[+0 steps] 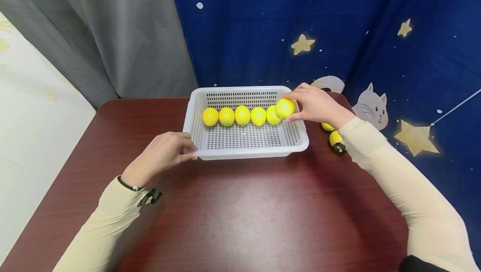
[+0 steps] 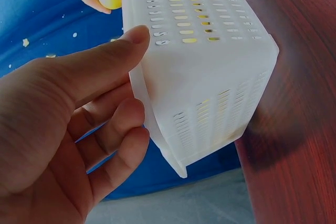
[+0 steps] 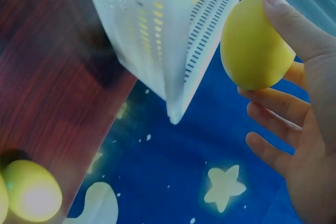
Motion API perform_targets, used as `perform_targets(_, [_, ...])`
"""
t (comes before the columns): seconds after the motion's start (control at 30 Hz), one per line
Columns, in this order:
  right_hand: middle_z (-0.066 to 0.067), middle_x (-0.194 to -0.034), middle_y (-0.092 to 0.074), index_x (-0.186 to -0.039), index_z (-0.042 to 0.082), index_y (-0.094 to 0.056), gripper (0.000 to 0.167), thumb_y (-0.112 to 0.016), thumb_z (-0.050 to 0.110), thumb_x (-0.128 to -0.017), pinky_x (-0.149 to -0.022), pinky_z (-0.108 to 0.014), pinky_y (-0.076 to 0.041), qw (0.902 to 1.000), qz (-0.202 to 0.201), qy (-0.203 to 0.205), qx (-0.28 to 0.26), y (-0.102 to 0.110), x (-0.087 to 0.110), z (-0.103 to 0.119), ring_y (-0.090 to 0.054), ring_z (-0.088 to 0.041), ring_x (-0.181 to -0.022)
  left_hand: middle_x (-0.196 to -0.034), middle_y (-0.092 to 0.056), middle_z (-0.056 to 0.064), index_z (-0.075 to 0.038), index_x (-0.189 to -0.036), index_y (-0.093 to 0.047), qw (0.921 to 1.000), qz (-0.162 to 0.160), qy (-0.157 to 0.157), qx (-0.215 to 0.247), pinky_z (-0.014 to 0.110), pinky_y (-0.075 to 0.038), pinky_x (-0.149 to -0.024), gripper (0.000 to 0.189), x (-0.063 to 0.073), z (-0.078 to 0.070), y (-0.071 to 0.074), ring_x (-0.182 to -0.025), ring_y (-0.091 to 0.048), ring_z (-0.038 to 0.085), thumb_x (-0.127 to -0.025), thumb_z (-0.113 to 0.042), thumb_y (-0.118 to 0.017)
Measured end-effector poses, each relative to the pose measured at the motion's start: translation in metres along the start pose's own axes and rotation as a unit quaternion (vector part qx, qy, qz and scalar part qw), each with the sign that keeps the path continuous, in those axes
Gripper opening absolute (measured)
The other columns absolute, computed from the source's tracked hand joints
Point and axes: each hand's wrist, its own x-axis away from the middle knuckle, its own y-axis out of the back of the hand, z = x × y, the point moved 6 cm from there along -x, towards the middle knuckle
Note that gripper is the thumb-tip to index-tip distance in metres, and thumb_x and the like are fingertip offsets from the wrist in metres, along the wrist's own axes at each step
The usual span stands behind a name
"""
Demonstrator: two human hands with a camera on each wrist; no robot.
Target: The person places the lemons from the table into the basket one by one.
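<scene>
A white perforated plastic basket (image 1: pixel 244 151) stands on the table with a row of several lemons (image 1: pixel 242 115) inside. At its near left corner my left hand (image 1: pixel 167 151) pinches the rim; in the left wrist view the thumb (image 2: pixel 105 66) lies on the outer wall and the fingers curl at the rim's edge. My right hand (image 1: pixel 313 102) grips a lemon (image 1: pixel 285 108) between thumb and fingers, over the basket's right end. The right wrist view shows this lemon (image 3: pixel 257 45) apart from the basket wall (image 3: pixel 152 40).
Right of the basket, more lemons (image 1: pixel 335 138) lie on the dark red table (image 1: pixel 240 213), partly hidden by my right sleeve. Behind the table hang a grey curtain (image 1: pixel 131 34) and a blue one (image 1: pixel 259 25) with stars. A white wall (image 1: pixel 34 117) stands at the left.
</scene>
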Motion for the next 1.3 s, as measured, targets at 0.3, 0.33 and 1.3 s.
perform_targets(0.3, [-0.007,-0.129,-0.067,-0.138,0.021,-0.058,0.076,-0.081,0.054,-0.074,-0.095,-0.047,-0.049,0.9998,0.006,0.016,0.003,-0.001,-0.011,0.015,-0.051,-0.026,-0.117,-0.078,-0.066,-0.011,-0.019,-0.087,-0.079,1.0000,0.001,0.000,0.004,0.021,-0.039,-0.055,0.017,0.000,0.001,-0.002,-0.061,-0.048,0.002,-0.073,-0.022,-0.088])
perform_targets(0.33, [-0.006,-0.129,-0.067,-0.138,0.021,-0.059,0.076,-0.082,0.054,-0.073,-0.094,-0.046,-0.049,0.9998,0.006,0.019,0.001,-0.001,-0.012,0.017,-0.051,-0.026,-0.116,-0.078,-0.066,-0.011,-0.019,-0.087,-0.079,1.0000,0.000,0.001,0.003,0.021,-0.039,-0.055,0.017,0.001,0.001,-0.002,-0.061,-0.048,0.002,-0.073,-0.022,-0.088])
perform_targets(1.3, [-0.001,-0.132,-0.066,-0.140,0.022,-0.057,0.079,-0.079,0.059,-0.073,-0.092,-0.037,-0.047,0.9946,0.027,0.100,-0.004,-0.006,-0.063,0.075,-0.050,-0.020,-0.113,-0.077,-0.065,-0.011,-0.019,-0.088,-0.080,1.0000,0.002,-0.004,0.001,0.021,-0.040,-0.055,0.018,-0.002,0.000,0.000,-0.061,-0.048,0.003,-0.073,-0.023,-0.088])
